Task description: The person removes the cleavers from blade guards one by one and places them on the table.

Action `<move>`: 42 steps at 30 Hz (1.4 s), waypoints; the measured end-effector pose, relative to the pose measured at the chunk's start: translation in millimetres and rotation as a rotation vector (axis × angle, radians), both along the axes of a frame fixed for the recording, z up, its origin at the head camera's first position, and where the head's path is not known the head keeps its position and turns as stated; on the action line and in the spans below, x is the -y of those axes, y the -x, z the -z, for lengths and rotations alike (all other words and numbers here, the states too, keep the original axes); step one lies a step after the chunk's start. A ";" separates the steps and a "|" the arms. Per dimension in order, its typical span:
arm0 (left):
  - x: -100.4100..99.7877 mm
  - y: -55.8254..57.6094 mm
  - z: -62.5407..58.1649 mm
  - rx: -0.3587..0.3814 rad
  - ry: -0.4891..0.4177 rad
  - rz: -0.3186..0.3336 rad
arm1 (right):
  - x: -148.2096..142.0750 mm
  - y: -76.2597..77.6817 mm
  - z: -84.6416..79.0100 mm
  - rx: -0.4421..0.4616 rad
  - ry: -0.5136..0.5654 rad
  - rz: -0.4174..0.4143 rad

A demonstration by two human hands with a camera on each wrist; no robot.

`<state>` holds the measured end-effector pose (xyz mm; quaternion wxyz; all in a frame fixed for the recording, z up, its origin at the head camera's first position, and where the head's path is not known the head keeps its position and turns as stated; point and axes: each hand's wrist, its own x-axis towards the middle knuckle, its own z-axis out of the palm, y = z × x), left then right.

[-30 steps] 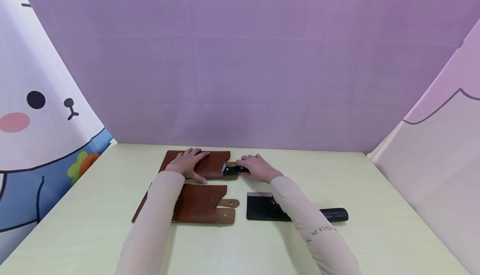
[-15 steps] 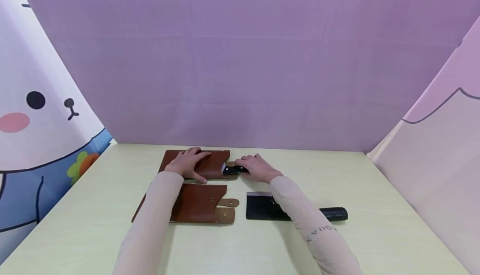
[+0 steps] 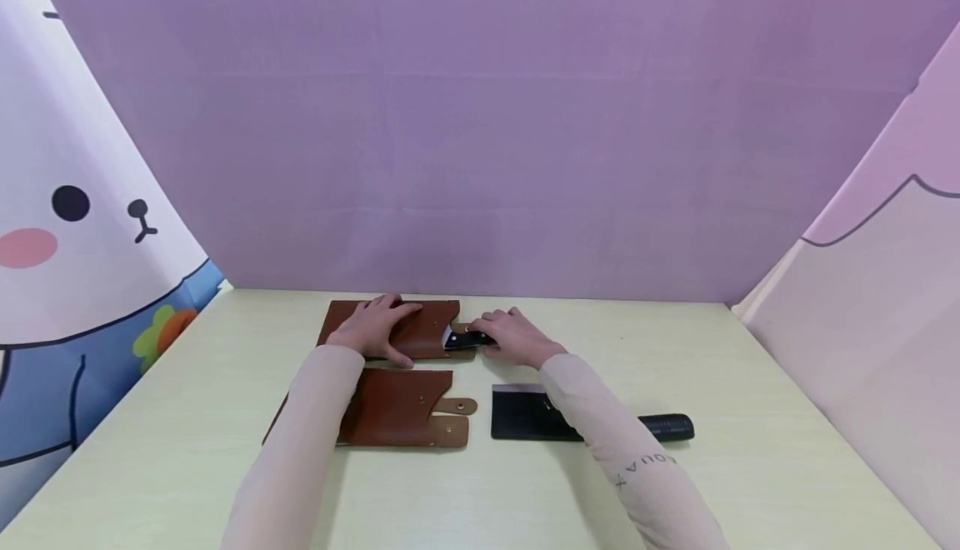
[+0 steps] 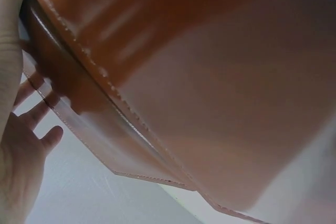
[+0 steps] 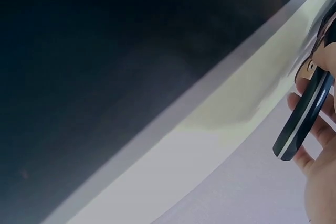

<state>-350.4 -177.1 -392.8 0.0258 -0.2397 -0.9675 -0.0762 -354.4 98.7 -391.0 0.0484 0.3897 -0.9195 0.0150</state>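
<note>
At the back of the table lies a brown leather knife sheath (image 3: 423,329). My left hand (image 3: 375,329) rests on it with fingers spread and the thumb toward its near edge. A knife (image 3: 468,339) is mostly inside this sheath; a sliver of blade and its black riveted handle (image 5: 304,116) stick out at the right end. My right hand (image 3: 517,337) grips that handle, fingers and thumb around it in the right wrist view. A tan strap (image 5: 307,69) shows beside the handle.
Nearer lies a second brown sheath (image 3: 397,408), its tan snap strap (image 3: 457,406) unfastened, partly under my left forearm. A black-bladed cleaver (image 3: 525,417) lies to its right, crossed by my right sleeve. A purple backdrop (image 3: 480,158) rises behind the table.
Both hands, the knife and the sheaths keep their places; the whole view only shifts very slightly.
</note>
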 end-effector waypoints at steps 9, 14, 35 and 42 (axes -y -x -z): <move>1.8 1.5 0.0 -0.016 0.010 0.000 | 0.1 -2.1 -2.1 -0.018 0.011 0.001; 3.1 0.1 -1.9 -0.032 -0.011 0.008 | 0.6 -3.9 -4.7 -0.030 0.021 -0.007; 4.6 -8.3 -14.4 -0.036 0.005 0.028 | 1.2 -6.0 -5.6 -0.057 0.064 -0.037; 5.5 -8.2 -15.2 -0.049 0.010 0.034 | 0.9 -8.8 -6.9 -0.030 0.100 -0.040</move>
